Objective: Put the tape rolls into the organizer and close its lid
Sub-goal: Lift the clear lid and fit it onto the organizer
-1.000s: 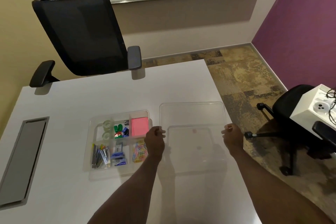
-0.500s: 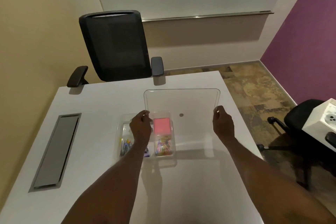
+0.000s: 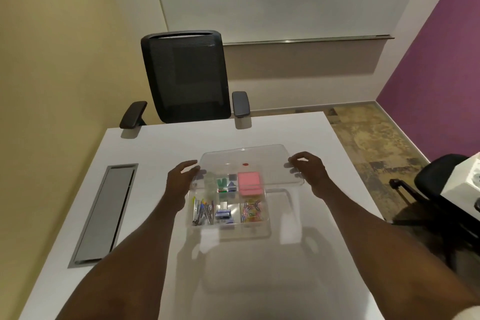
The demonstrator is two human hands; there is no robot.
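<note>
A clear plastic organizer sits on the white table, divided into compartments. Clear tape rolls lie in its far left compartment, beside green and blue clips, pink sticky notes, paper clips and staples. I hold the clear lid by its two sides, lifted above the organizer's far half and shifted to the right. My left hand grips the lid's left edge and my right hand grips its right edge. The organizer's near half shows uncovered.
A black mesh office chair stands at the table's far edge. A grey cable hatch is set into the table at the left. Another black chair and a white object are at the right, off the table.
Both hands carried the lid from the table at the organizer's right up and leftward over the organizer. The camera view also swung left and up.
</note>
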